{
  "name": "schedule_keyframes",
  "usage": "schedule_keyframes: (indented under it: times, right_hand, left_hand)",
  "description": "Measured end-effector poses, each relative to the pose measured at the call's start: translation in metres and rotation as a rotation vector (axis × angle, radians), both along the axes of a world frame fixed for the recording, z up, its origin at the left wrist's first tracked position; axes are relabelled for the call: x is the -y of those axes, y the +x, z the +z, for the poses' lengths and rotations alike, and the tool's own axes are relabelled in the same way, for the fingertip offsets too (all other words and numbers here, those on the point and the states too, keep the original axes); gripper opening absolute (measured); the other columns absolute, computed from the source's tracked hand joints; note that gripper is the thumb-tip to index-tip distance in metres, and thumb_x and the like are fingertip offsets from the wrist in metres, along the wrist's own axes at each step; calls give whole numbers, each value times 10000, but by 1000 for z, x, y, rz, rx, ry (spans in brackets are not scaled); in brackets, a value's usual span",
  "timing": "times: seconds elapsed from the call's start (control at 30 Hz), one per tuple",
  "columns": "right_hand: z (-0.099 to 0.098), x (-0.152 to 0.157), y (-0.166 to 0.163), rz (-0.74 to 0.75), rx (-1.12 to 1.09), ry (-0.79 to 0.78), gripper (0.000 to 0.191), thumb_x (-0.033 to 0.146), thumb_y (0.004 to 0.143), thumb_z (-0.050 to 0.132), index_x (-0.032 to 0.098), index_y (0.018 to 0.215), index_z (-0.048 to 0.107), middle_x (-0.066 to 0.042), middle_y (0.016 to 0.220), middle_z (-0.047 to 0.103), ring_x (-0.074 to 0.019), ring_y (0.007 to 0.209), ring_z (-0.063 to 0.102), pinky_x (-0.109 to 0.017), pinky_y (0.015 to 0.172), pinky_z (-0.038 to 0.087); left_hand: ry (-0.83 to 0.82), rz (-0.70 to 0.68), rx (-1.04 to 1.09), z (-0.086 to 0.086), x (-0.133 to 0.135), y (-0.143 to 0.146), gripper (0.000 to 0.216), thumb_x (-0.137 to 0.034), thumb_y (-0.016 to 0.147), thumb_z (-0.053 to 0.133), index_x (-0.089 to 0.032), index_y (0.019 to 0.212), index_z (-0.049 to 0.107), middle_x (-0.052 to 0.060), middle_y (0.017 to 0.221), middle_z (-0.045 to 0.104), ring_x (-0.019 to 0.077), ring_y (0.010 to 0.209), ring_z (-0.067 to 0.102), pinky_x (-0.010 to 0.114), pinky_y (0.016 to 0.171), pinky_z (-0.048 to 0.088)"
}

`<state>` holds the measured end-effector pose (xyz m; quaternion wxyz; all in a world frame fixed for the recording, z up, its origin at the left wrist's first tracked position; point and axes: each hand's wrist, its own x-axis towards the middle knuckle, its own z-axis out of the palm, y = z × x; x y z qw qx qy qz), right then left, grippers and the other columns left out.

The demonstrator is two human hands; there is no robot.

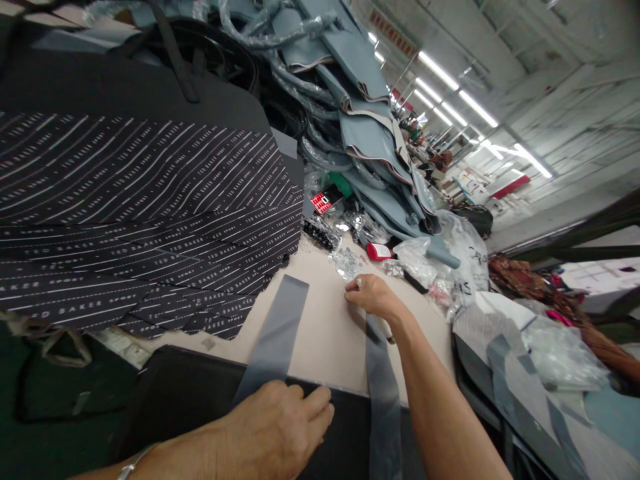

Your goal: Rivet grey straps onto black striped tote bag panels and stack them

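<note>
My left hand (283,427) rests on a black panel (200,387) at the bottom, its fingers loosely bent and slightly apart, thumb hidden. A grey strip (280,313) runs from beside that hand over the beige tabletop (320,333). My right hand (373,297) is bent over the tabletop, fingertips pinched together. Something small and pale shows at the fingertips, too small to name. Just beyond it lies a pile of small silvery metal discs (347,263). A second grey strip (384,400) passes below my right hand and across the black panel.
Black printed fabric pieces (150,200) are stacked at the left. Blue-grey bag parts with wrapped handles (370,147) pile up at the back. A red roll (379,251) and plastic bags (463,253) lie right of the discs. Dark panels with grey strips (505,373) stand far right.
</note>
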<state>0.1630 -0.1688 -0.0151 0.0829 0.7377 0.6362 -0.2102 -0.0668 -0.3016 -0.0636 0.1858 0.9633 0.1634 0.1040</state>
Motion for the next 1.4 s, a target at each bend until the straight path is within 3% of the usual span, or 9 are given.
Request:
schedule_keyframes:
  times: [0.17, 0.4, 0.63, 1.0, 1.4]
  right_hand:
    - [3, 2, -6, -27, 49, -21, 240, 357, 927, 647, 129, 851, 648, 12, 762, 637, -115, 635, 597, -263, 599, 515]
    - [-2, -5, -9, -24, 76, 10, 183, 318, 921, 660, 144, 975, 650, -27, 948, 662, -161, 826, 641, -328, 729, 555]
    - [-1, 4, -5, -56, -26, -51, 220, 343, 934, 643, 128, 884, 644, 27, 759, 622, -85, 571, 559, -211, 508, 480]
    - [-7, 0, -6, -99, -22, 38, 203, 317, 933, 647, 141, 1034, 642, -25, 938, 661, -141, 761, 639, -297, 661, 561]
    - [-5, 3, -4, -100, -89, 57, 154, 278, 908, 671, 138, 968, 646, -3, 862, 648, -118, 685, 605, -263, 611, 528]
  left_hand:
    - [-26, 12, 13, 1, 2, -3, 271, -207, 968, 444, -182, 1212, 559, 51, 1122, 655, 209, 704, 665, 365, 547, 554]
    - [-12, 32, 23, 2, 3, -3, 231, -228, 973, 440, -202, 1171, 555, 34, 1086, 653, 207, 691, 660, 366, 545, 550]
    - [-14, 38, 34, 5, 3, -4, 186, -239, 975, 462, -194, 1127, 560, 39, 1034, 656, 190, 697, 665, 330, 554, 539]
    - [-1, 48, 32, 4, 4, -5, 178, -241, 965, 482, -192, 1114, 567, 51, 1041, 668, 196, 707, 670, 322, 565, 542]
    - [-10, 43, 51, 3, 3, -3, 177, -246, 971, 471, -194, 1114, 561, 38, 1021, 661, 187, 674, 645, 321, 532, 504]
